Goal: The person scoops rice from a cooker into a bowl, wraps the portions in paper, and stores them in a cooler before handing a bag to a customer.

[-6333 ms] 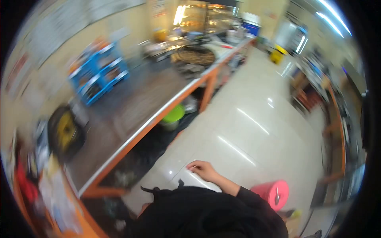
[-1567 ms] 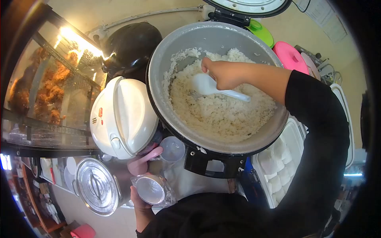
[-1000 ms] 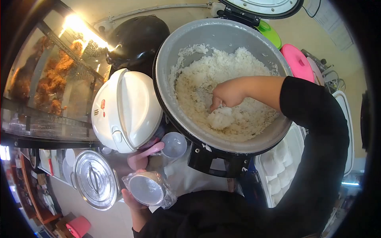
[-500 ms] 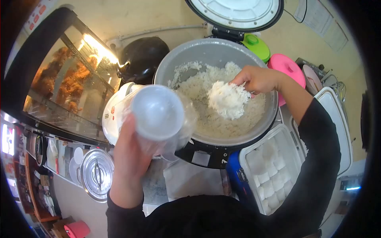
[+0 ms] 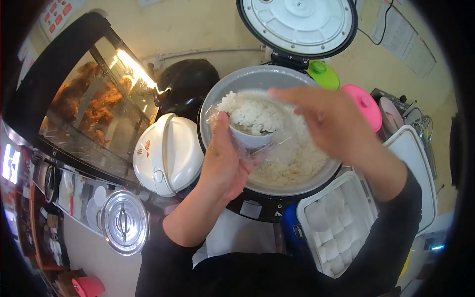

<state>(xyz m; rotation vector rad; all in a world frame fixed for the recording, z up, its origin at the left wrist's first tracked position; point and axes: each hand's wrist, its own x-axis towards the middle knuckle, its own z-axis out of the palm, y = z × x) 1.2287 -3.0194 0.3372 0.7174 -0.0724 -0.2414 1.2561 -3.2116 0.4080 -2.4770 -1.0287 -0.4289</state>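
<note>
A white bowl (image 5: 251, 139) with clear plastic film around it rests in my left hand (image 5: 223, 166), tilted above the big rice cooker pot (image 5: 217, 89). Rice (image 5: 257, 115) is heaped in the bowl. Just to the right, over the pot, is my right hand (image 5: 336, 121), blurred by motion, its fingers stretched toward the bowl; I see nothing held in it. More cooked rice (image 5: 292, 166) lies in the pot below.
A white rice cooker (image 5: 170, 153) and a lit glass case of fried food (image 5: 89, 99) stand left. The pot's raised lid (image 5: 302, 24) is behind. At right are an open cooler (image 5: 363, 183) with wrapped white portions and a pink lid (image 5: 363, 101).
My left hand has moved right with the bowl, now over the pot. The rice clump that my right hand gripped is now in the bowl, and that hand has let go.
</note>
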